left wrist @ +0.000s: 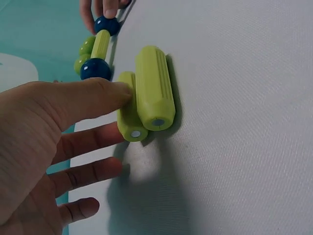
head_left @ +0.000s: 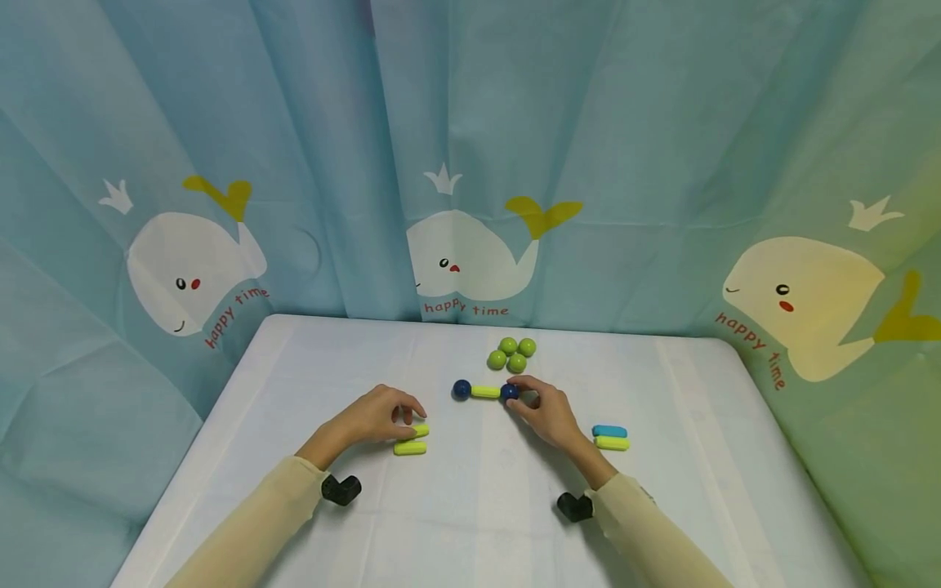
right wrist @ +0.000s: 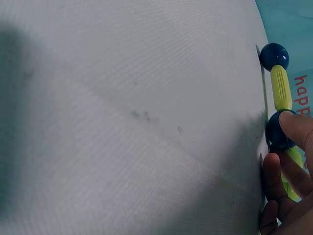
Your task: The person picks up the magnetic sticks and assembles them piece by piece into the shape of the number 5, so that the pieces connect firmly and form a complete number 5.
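Observation:
My left hand (head_left: 376, 415) pinches a yellow-green magnetic stick (left wrist: 128, 110) between thumb and index finger; its other fingers are spread. Right beside that stick lies a second, ribbed yellow-green stick (left wrist: 154, 88) with a silvery disc in its end. Farther back, a dark blue ball (head_left: 461, 389), a yellow-green stick (head_left: 485, 392) and another dark blue ball (head_left: 510, 393) join in a row on the table. The right-hand ball is gripped by my right hand (head_left: 547, 414), with the thumb on it in the right wrist view; part of the ball is hidden.
Several green balls (head_left: 517, 363) cluster behind the joined row. To the right of my right hand, a blue stick (head_left: 609, 430) lies against a yellow-green stick (head_left: 612, 443). A curtain (head_left: 625, 269) with printed whales hangs along the back edge of the white table (head_left: 456, 523).

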Motion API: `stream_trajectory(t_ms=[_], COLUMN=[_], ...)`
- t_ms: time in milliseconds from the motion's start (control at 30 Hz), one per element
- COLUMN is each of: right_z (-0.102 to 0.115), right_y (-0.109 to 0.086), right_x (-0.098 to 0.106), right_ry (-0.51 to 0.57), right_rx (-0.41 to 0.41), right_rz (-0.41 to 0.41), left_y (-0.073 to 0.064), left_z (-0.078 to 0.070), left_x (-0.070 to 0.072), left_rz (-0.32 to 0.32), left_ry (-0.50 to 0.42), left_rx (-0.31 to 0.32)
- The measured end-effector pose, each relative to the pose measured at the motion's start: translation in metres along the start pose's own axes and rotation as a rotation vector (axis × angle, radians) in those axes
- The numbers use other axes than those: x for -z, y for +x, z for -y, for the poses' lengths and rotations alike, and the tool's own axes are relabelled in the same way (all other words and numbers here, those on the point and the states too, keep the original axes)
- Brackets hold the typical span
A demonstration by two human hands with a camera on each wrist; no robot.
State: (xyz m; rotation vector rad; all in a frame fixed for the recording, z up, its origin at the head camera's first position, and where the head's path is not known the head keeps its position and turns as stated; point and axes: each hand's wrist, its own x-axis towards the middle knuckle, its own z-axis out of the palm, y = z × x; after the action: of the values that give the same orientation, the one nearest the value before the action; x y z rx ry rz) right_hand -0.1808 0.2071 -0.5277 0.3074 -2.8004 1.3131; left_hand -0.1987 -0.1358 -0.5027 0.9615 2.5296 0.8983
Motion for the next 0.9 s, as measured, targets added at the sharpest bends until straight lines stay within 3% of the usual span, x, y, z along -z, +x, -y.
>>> stream_trajectory(t_ms=[367,700,900], right_z=[-0.0010,-0.0013,-0.0016], right_y=[-0.0003,-0.0020,-0.0016], right_x=[0.0002,0.0019,0.0026], right_ry=[0.000,0.001,-0.004], right_rx=[0.000,0.005,-0.005], right_rz=[-0.003,-0.003,-0.002], left_y=[0.0043,0.0087,0.0096], left_z=[-0.0034,-0.0003,-0.0007], left_x=[0.0004,-0.0032,-0.0037], left_rz=[0.037,0.033,0.022], left_ry=[0.045,0.035,0.011], left_rx=[-0.005,-0.032,-0.083])
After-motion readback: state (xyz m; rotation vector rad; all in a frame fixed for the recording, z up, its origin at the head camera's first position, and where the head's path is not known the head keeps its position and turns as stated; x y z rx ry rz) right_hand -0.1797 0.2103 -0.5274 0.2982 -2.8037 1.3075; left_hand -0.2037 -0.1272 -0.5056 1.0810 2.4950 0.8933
